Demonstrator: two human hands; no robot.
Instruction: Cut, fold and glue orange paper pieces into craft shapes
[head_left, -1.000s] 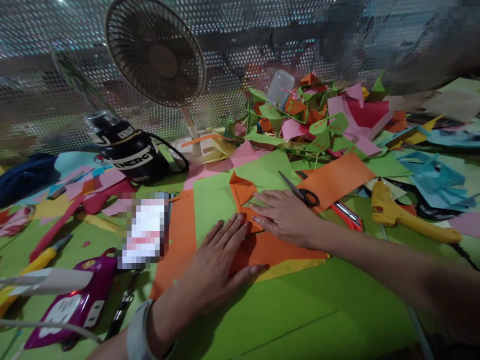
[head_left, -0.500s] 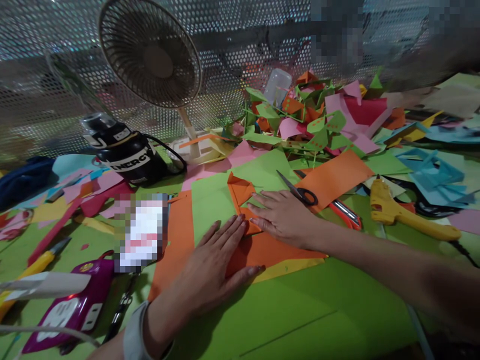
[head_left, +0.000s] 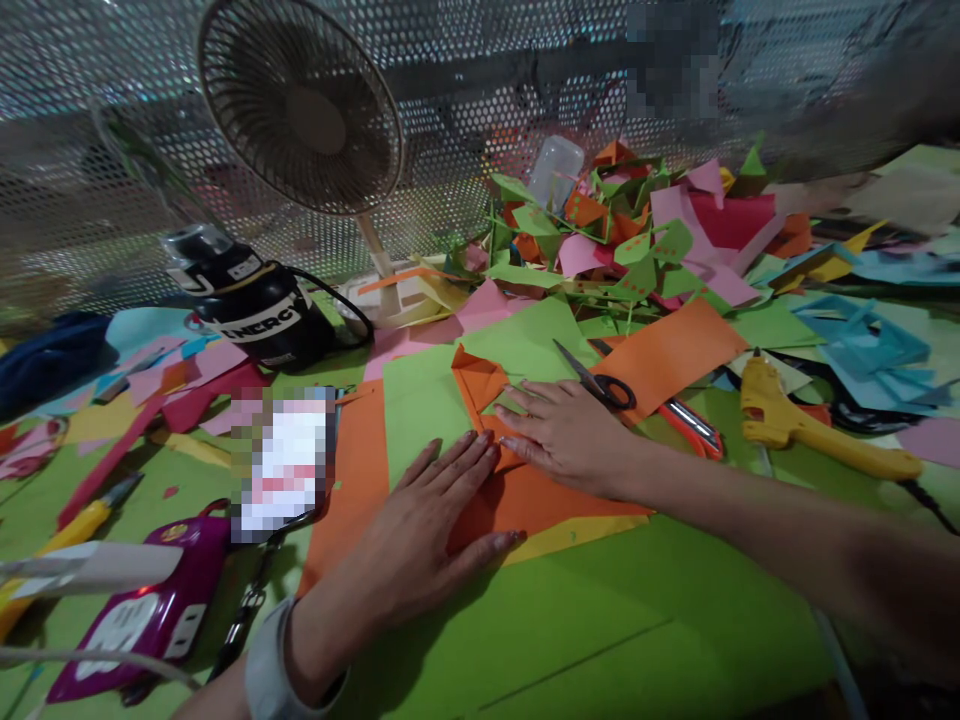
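From my remote seat I see the left hand (head_left: 416, 535) lying palm down, fingers straight and grasping nothing; the right hand (head_left: 570, 435) spreads flat just beside it, likewise clasping nothing; the fingertips of both touch the folded orange paper (head_left: 480, 378), whose peaked end lies on a light green sheet (head_left: 420, 385); near the right hand I see scissors (head_left: 593, 382), a red cutter (head_left: 694, 430) and a yellow glue gun (head_left: 802, 428).
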